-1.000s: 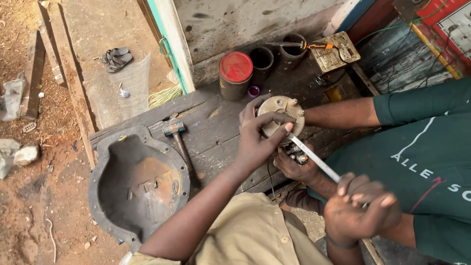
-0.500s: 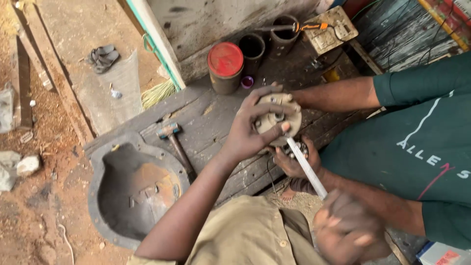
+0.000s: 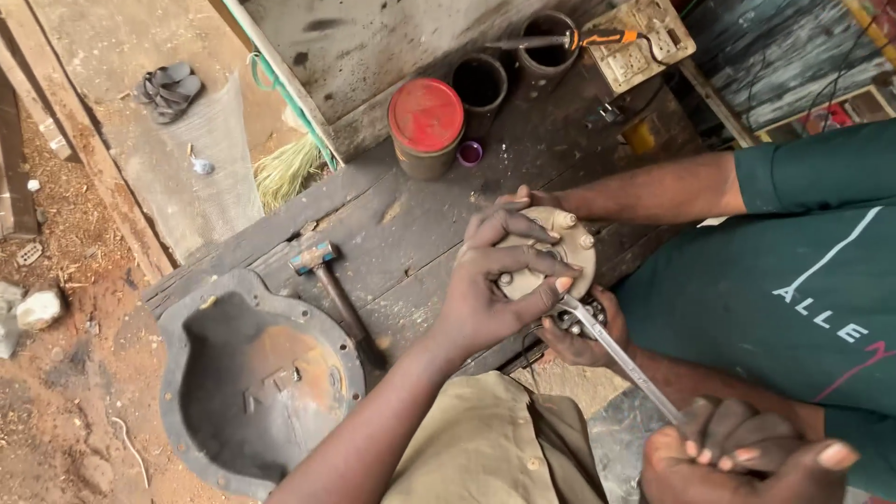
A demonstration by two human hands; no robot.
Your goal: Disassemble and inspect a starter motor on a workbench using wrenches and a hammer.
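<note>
The round metal part [image 3: 546,257] is clamped by the left hand [image 3: 490,289]; the wrench [image 3: 621,359], gripped by the right hand [image 3: 747,462], could slip off the bolt.

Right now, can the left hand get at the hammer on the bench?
Probably yes: the hammer lies bare on the bench just beside the left hand, nothing between. But that hand is clamped over the round metal part.
</note>
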